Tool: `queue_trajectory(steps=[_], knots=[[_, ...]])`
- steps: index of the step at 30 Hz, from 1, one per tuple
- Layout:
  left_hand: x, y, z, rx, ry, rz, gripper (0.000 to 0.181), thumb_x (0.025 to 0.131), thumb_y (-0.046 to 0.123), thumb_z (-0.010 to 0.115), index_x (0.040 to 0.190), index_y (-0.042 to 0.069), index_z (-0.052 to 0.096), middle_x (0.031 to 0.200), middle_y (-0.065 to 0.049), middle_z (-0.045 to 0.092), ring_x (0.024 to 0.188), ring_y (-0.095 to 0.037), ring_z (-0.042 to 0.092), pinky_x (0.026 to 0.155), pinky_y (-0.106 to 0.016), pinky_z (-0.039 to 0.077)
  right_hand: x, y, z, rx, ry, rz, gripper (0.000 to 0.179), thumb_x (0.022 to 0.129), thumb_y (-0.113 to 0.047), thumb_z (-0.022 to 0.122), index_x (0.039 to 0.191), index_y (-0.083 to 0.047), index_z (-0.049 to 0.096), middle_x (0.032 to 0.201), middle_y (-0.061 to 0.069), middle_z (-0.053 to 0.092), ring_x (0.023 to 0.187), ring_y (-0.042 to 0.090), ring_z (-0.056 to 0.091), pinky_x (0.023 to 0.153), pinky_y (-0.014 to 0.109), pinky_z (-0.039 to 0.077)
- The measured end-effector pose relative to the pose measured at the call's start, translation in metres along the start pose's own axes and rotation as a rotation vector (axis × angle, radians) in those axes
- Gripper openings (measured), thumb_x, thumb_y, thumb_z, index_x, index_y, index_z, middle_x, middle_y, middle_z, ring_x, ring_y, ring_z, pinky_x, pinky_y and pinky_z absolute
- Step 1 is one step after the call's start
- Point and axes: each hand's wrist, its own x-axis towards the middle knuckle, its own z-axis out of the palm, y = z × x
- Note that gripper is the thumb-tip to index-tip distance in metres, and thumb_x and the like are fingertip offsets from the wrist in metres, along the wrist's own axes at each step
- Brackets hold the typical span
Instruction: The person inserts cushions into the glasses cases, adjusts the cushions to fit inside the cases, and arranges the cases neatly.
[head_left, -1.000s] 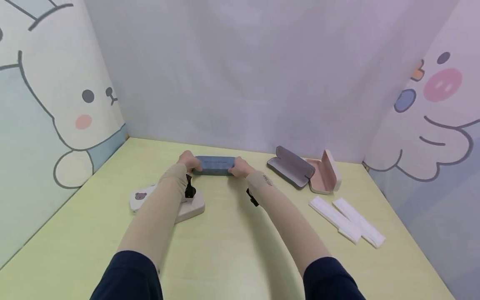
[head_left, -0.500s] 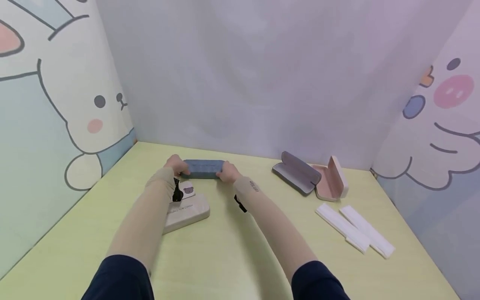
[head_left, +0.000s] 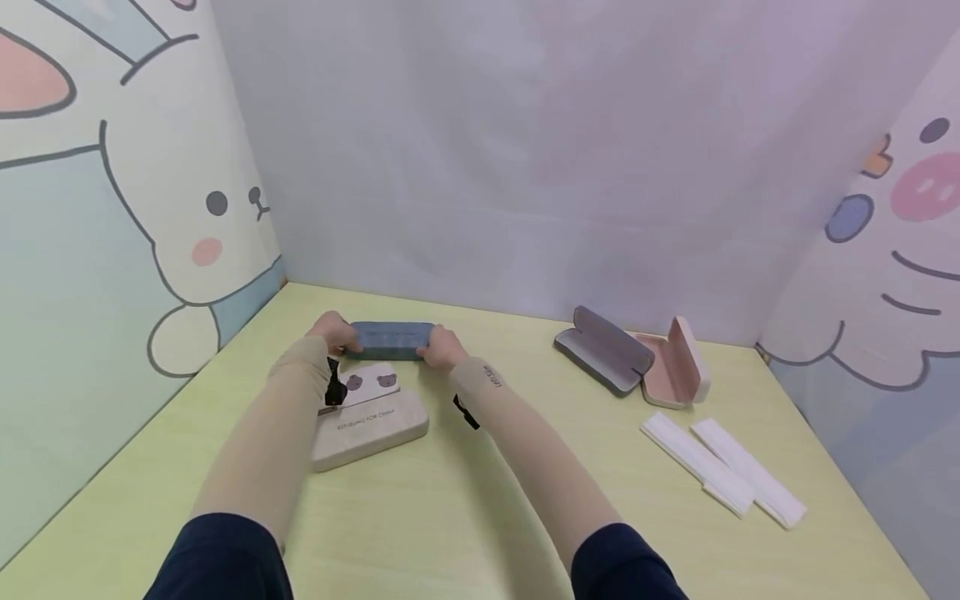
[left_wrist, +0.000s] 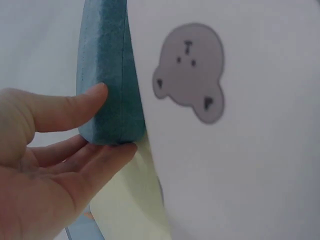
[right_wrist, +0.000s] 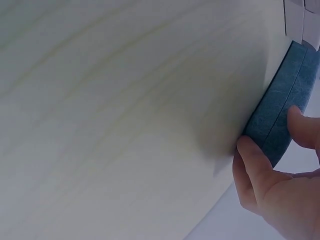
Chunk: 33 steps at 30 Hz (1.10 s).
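Pinching the blue case [head_left: 392, 340] by its ends with left hand [head_left: 336, 332] and right hand [head_left: 444, 347], left of mid-frame; just shifted leftward, now pictured above the bear-print case [head_left: 371, 385], apparently bringing both together.

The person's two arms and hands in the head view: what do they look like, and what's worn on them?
Dark navy fabric sleeves cover the upper parts; close-fitting beige fabric sleeves run down to the wrists, the right one with small dark lettering. Small black pieces sit at both wrists. The left hand and right hand are ungloved.
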Motion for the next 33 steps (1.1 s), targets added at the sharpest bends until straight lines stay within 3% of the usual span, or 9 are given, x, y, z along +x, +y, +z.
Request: queue_trajectory(steps=[5,8,10,12,15,17,21,26,33], knots=[[0.006,-0.002,0.004,-0.019,-0.024,0.0,0.058,0.089,0.004,0.059,0.138,-0.016,0.036,0.147,-0.033,0.03,0.129,-0.046,0.043,0.101,-0.047,0.047,-0.003,0.006,0.0,0.019,0.012,0.027,0.055,0.098,-0.025,0.054,0.139,0.009,0.038,0.136,0.023,0.05,0.091,0.024,0.057,0.081,0.032,0.05],[0.009,-0.001,0.005,0.021,-0.04,0.0,0.057,0.088,0.004,0.06,0.137,-0.016,0.037,0.146,-0.033,0.032,0.111,-0.041,0.053,0.093,-0.042,0.052,-0.006,0.01,-0.001,0.056,0.016,0.041,0.062,0.099,-0.028,0.054,0.143,0.009,0.032,0.141,0.024,0.046,0.11,0.028,0.057,0.094,0.036,0.05],[0.009,0.003,0.004,0.07,-0.056,0.011,0.062,0.088,0.004,0.06,0.139,-0.018,0.032,0.147,-0.035,0.028,0.108,-0.039,0.051,0.088,-0.041,0.053,-0.007,0.014,-0.003,0.113,0.008,0.042,0.058,0.098,-0.029,0.055,0.137,0.01,0.038,0.133,0.025,0.05,0.103,0.028,0.057,0.091,0.037,0.05],[0.008,0.009,0.002,0.13,-0.074,0.021,0.069,0.087,0.004,0.059,0.142,-0.018,0.024,0.149,-0.036,0.022,0.112,-0.042,0.047,0.088,-0.043,0.052,-0.01,0.019,-0.008,0.187,0.0,0.038,0.057,0.097,-0.03,0.056,0.133,0.011,0.04,0.126,0.026,0.05,0.097,0.029,0.054,0.088,0.038,0.048],[0.006,0.021,-0.002,0.194,-0.093,0.055,0.082,0.087,0.004,0.058,0.147,-0.015,0.006,0.152,-0.036,0.01,0.134,-0.05,0.03,0.099,-0.053,0.045,-0.015,0.031,-0.019,0.28,-0.012,0.04,0.061,0.096,-0.032,0.057,0.136,0.01,0.037,0.131,0.026,0.047,0.106,0.032,0.054,0.093,0.041,0.046],[0.005,0.031,-0.003,0.198,-0.103,0.078,0.084,0.087,0.005,0.059,0.149,-0.011,0.004,0.153,-0.035,0.01,0.137,-0.052,0.023,0.105,-0.057,0.039,-0.021,0.039,-0.028,0.314,-0.013,0.059,0.071,0.096,-0.034,0.056,0.146,0.007,0.026,0.148,0.025,0.035,0.128,0.035,0.046,0.107,0.043,0.04],[0.0,0.051,0.0,0.142,-0.057,0.143,0.081,0.088,0.01,0.063,0.15,-0.007,0.013,0.154,-0.032,0.015,0.138,-0.05,0.025,0.11,-0.058,0.032,-0.031,0.052,-0.046,0.348,-0.011,0.094,0.077,0.096,-0.036,0.055,0.15,0.005,0.018,0.157,0.021,0.023,0.144,0.034,0.027,0.117,0.045,0.028],[0.009,0.076,0.019,0.043,0.06,0.212,0.074,0.092,0.025,0.062,0.148,-0.003,0.024,0.154,-0.027,0.023,0.137,-0.045,0.03,0.109,-0.056,0.034,-0.044,0.066,-0.071,0.418,0.004,0.116,0.076,0.097,-0.037,0.053,0.151,0.002,0.017,0.156,0.02,0.026,0.142,0.032,0.033,0.116,0.045,0.03],[0.02,0.115,0.058,-0.136,-0.007,0.252,0.071,0.095,0.038,0.056,0.148,0.001,0.027,0.154,-0.022,0.028,0.137,-0.039,0.036,0.108,-0.049,0.041,-0.064,0.096,-0.107,0.509,0.09,0.149,0.076,0.098,-0.038,0.052,0.153,-0.005,0.013,0.152,0.019,0.032,0.134,0.033,0.044,0.111,0.045,0.037]])
